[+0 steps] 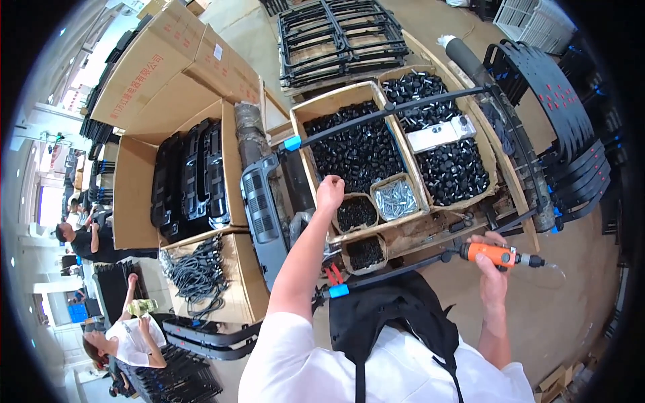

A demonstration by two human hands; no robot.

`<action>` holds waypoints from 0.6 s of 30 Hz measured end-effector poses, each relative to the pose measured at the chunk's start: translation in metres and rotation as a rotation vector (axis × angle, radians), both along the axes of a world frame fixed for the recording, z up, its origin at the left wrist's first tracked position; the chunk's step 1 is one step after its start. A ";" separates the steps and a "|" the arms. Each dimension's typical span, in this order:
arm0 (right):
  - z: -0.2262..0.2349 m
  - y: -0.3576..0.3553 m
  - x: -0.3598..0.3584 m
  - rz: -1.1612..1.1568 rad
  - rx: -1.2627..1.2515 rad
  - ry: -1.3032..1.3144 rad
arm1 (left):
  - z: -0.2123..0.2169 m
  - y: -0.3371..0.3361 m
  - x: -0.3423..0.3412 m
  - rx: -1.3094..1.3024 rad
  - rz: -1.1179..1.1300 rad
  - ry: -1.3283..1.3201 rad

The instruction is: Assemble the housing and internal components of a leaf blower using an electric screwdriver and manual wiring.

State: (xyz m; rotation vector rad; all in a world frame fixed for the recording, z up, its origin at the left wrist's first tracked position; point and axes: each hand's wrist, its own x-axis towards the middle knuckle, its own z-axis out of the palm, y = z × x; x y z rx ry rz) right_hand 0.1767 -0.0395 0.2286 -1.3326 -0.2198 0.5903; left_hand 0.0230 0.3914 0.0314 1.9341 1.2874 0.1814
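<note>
My left hand (330, 193) is over the near left corner of a box of black caps (353, 144), fingers pinched together; what they hold, if anything, is too small to make out. Just below it is a small box of tiny black parts (356, 212), beside a tray of silver screws (396, 200). Out to the right, my right hand (494, 265) is wrapped round an orange power screwdriver (492, 254), whose tip points right. Between me and the boxes runs a black tubular frame (396, 271) with blue tape on it.
More black knobs with metal studs (453, 171) fill the right boxes, under a white device (440, 134). At left stand a grey vented panel (261, 208), an open carton (138, 185) of black parts and bundled black cables (198, 275). Other people (131, 342) work at far left.
</note>
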 end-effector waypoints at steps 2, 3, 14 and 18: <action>0.010 0.006 -0.012 -0.015 -0.081 0.014 | -0.024 0.022 0.017 0.126 0.026 0.146; 0.012 0.004 -0.015 -0.021 -0.099 0.007 | -0.031 0.022 0.031 0.098 -0.006 0.187; 0.019 0.022 -0.052 -0.002 -0.215 -0.040 | -0.082 0.043 0.079 0.447 -0.520 0.395; -0.004 0.052 -0.041 0.108 -0.208 -0.076 | -0.069 0.044 0.067 0.366 -0.403 0.308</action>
